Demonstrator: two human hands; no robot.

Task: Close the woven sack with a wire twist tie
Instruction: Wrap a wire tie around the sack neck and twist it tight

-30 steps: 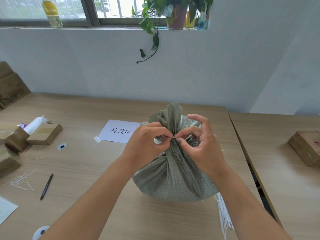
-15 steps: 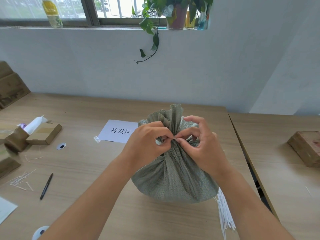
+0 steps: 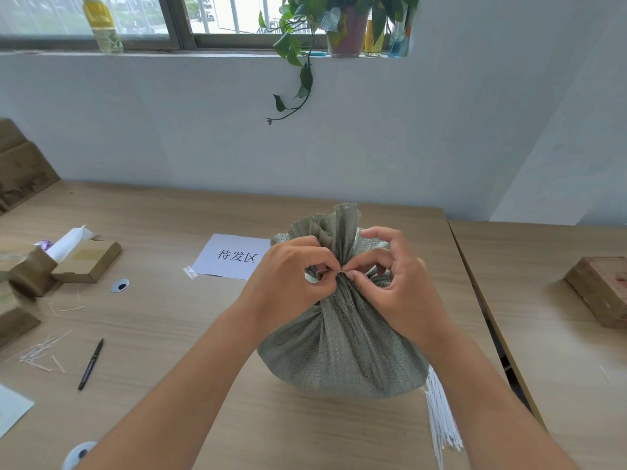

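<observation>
A grey-green woven sack (image 3: 342, 347) stands full on the wooden table (image 3: 169, 327), its mouth gathered into a ruffled neck. A thin white wire twist tie (image 3: 341, 273) runs around that neck, mostly hidden by fingers. My left hand (image 3: 288, 283) pinches the tie's end at the left of the neck. My right hand (image 3: 393, 286) pinches the other end with thumb and forefinger, fingertips nearly meeting the left hand's.
A bundle of white twist ties (image 3: 441, 418) lies under the sack's right side. A labelled paper sheet (image 3: 234, 256) lies behind the sack. A black pen (image 3: 91, 364), loose ties (image 3: 40, 351) and cardboard boxes (image 3: 84, 262) sit left. A wooden block (image 3: 600, 286) rests on the right table.
Both hands stay at the neck, pinching the tie; the fingers have shifted slightly and the sack has settled a little lower and leftward.
</observation>
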